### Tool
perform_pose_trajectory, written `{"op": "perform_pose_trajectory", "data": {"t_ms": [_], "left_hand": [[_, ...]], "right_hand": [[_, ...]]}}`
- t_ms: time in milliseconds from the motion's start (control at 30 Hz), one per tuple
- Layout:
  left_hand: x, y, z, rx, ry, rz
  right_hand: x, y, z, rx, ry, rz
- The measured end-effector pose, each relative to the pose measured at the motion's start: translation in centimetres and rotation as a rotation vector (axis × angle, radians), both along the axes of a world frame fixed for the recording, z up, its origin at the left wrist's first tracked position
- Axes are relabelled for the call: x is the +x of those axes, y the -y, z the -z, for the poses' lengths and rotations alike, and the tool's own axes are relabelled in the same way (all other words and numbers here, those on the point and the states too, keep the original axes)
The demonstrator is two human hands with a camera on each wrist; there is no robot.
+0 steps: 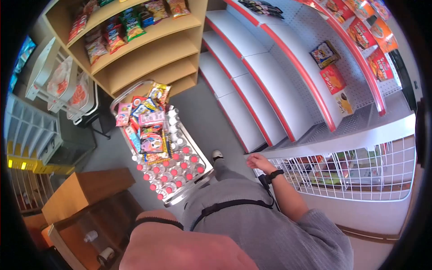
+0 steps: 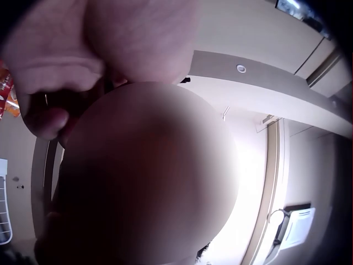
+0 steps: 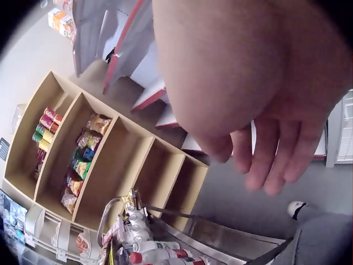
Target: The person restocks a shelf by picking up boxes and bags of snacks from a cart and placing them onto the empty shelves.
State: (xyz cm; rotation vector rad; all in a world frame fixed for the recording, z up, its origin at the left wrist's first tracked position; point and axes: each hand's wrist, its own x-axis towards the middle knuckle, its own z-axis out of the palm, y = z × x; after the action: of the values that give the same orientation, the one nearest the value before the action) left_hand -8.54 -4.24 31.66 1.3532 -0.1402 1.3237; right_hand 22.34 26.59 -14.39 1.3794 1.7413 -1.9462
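My right hand (image 1: 262,163) hangs beside my body near the white wire basket, holding nothing. In the right wrist view its fingers (image 3: 269,149) are loosely extended above the floor. My left hand (image 1: 193,247) is raised very close to the head camera, blurred and cut off by the frame edge. The left wrist view shows its fingers (image 2: 52,121) bent beside a blurred round shape; I cannot tell whether they grip anything. In front of me stands a metal cart (image 1: 208,165) loaded with red-capped clear bottles (image 1: 168,175), white-capped bottles (image 1: 174,123) and colourful snack bags (image 1: 152,141).
White shelves with red edges (image 1: 270,85) stand ahead right, with a few packets (image 1: 332,78). A wooden shelf (image 1: 148,49) at the back carries snack bags. The wire basket (image 1: 342,173) is at my right, a wooden box (image 1: 85,189) at left. Grey floor (image 1: 193,105) lies between cart and shelves.
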Motion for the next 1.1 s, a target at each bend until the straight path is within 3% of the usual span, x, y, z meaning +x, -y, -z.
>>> {"op": "perform_pose_trajectory", "data": {"t_ms": [200, 567, 633, 667, 733, 800, 867, 900, 967, 1000, 1067, 1100], "left_hand": [[3.0, -2.6, 3.5, 0.125, 0.293, 0.080], [3.1, -5.4, 3.5, 0.117, 0.186, -0.047], [1.7, -5.3, 9.0, 0.159, 0.257, -0.016], [2.7, -1.5, 13.4, -0.215, 0.464, -0.310], [1.5, 0.0, 18.2, -0.746, 0.145, -1.097], [-1.4, 3.8, 28.4, -1.206, -0.333, -1.390], [-2.9, 7.1, 33.7, -1.605, -1.033, -1.560], [-3.6, 8.3, 35.3, -1.609, -1.030, -1.559], [-4.8, 10.2, 37.5, -1.628, -1.181, -1.859], [-5.5, 10.5, 38.6, -1.627, -1.172, -1.859], [-7.5, 10.3, 40.6, -1.362, -1.350, -2.063], [-8.7, 10.0, 41.7, -1.365, -1.313, -1.992]], "right_hand": [[1.4, -0.2, 1.1, 0.009, 0.015, 0.014], [0.3, -1.7, 2.3, 0.020, -0.011, -0.076], [1.3, -2.3, 4.0, 0.007, -0.029, -0.064], [1.7, -2.7, 4.1, 0.010, -0.018, -0.110], [2.8, -2.5, 4.5, -0.012, 0.042, 0.000], [4.4, -2.6, 5.4, -0.007, 0.094, -0.027], [6.0, -2.6, 5.0, 0.009, 0.163, -0.016], [7.2, -2.9, 5.7, 0.009, 0.166, -0.019], [9.2, -2.9, 7.5, -0.037, 0.270, 0.002], [10.1, -2.9, 7.7, -0.031, 0.272, 0.002], [11.2, -2.5, 7.1, 0.026, 0.353, -0.095], [11.3, -2.3, 6.8, 0.037, 0.400, -0.087]]}}
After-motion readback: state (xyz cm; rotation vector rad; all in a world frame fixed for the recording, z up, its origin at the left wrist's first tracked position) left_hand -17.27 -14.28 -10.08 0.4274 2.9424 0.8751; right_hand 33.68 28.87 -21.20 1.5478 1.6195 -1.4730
